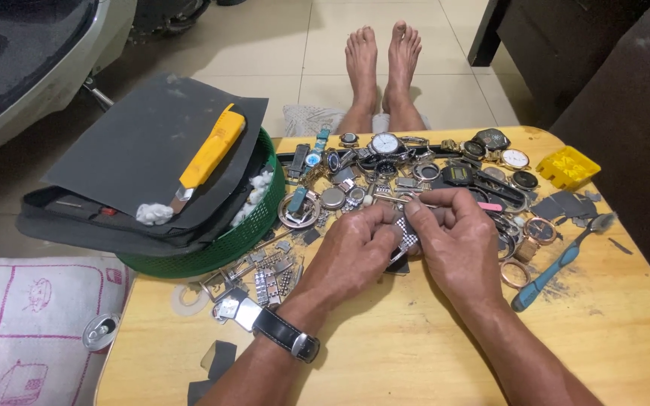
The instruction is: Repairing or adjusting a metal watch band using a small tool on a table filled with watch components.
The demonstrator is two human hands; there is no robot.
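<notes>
Two hands meet mid-counter (415, 361): left hand (351, 252), black watch on its wrist, and right hand (457, 240) both pinch a small metal watch band (408, 239) between fingertips. Just beyond, a heap of watches (385, 146); blue toothbrush (558, 263) right, green basket (242, 233) left, bare feet farthest
</notes>
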